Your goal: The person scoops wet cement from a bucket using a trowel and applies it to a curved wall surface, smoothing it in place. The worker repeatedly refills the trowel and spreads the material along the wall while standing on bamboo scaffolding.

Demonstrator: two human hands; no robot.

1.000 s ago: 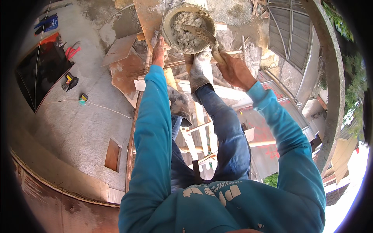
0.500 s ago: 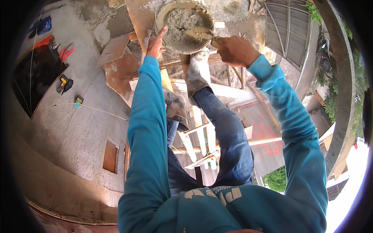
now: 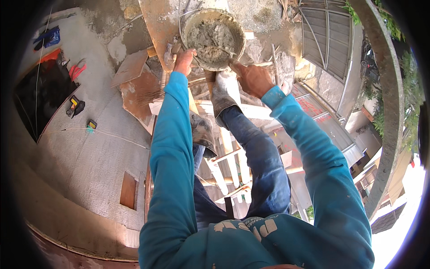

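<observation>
At the top centre stands a round bucket [image 3: 240, 38], its walls caked with grey. Wet grey mortar [image 3: 212, 32] fills much of what shows inside it. My left hand [image 3: 183, 62] is closed on the bucket's near left rim. Closed round a trowel's handle, my right hand [image 3: 255, 80] is just outside the near right rim. The trowel [image 3: 231, 54] reaches over that rim, and its blade lies low in the bucket, smeared with mortar, so its outline is hard to see.
My boots [image 3: 225, 89] rest on a scaffold of timber poles [image 3: 228, 157], with gaps looking down. Broken brown boards [image 3: 134, 89] lie left of the bucket. A string [image 3: 118, 142] and a yellow tape measure [image 3: 92, 124] are on the concrete at left. A curved grey beam [image 3: 394, 103] passes at right.
My right hand has drawn down and left toward me, and the trowel blade has gone lower into the mortar. My left hand has shifted slightly down the bucket's rim.
</observation>
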